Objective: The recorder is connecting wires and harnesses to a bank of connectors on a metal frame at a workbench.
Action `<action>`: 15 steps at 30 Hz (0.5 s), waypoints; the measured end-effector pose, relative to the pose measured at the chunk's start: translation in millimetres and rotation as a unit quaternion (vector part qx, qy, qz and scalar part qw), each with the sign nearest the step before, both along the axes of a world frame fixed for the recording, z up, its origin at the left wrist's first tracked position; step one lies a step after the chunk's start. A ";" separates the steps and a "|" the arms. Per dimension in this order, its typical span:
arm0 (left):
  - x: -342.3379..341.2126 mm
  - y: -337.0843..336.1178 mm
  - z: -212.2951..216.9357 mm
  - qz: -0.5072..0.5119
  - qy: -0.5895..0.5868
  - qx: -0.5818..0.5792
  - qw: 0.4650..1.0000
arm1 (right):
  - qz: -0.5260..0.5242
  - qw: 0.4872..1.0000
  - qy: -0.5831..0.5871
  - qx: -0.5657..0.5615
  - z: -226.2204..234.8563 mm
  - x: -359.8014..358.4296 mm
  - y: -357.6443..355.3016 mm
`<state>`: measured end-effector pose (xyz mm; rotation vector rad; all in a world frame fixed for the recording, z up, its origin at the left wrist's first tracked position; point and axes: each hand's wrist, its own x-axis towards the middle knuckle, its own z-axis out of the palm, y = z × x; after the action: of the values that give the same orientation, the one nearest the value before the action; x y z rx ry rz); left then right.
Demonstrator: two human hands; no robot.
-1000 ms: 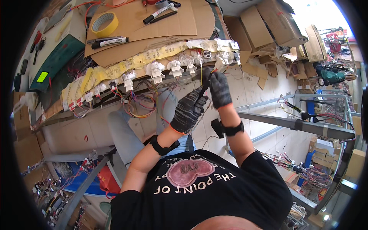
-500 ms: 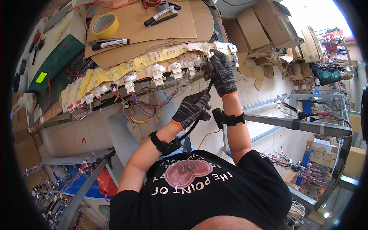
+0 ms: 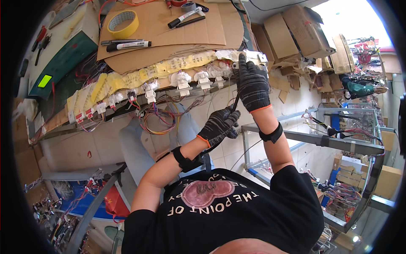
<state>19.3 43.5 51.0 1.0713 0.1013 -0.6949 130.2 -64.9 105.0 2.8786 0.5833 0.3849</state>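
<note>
My left hand, in a dark knitted glove with an orange cuff, is closed round a black cable. The cable runs up from it to my right hand, gloved alike, which is bent over the right end of a row of connectors. Its index finger reaches onto white tape at the bench edge, and the other fingers curl round the cable's upper end, mostly hidden under the palm. White plug connectors line the edge to the left, below a strip of yellow tape. Coloured wires hang from them.
On a cardboard sheet lie a yellow tape roll and several marker pens. A green and white device stands left. Metal frames flank me, with cardboard boxes at the far right.
My right hand has turned palm down and lies further over the connector at the bench's end, index finger stretched forward. My left hand has shifted slightly right, still on the cable.
</note>
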 end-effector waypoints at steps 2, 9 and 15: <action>2.2 -1.9 1.3 0.002 -0.006 -0.004 1.000 | -0.017 0.998 0.016 -0.061 5.4 0.2 5.4; 14.4 1.5 1.0 -0.062 -0.002 -0.060 0.996 | 0.031 0.998 0.039 0.047 -1.2 0.8 -8.0; 27.9 3.9 -5.8 -0.093 0.045 -0.095 0.990 | 0.011 1.000 0.015 -0.008 5.5 -5.2 -1.6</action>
<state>47.2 47.4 45.2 0.8732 0.0122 -0.9036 125.0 -66.5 110.5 2.8700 0.6210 0.3395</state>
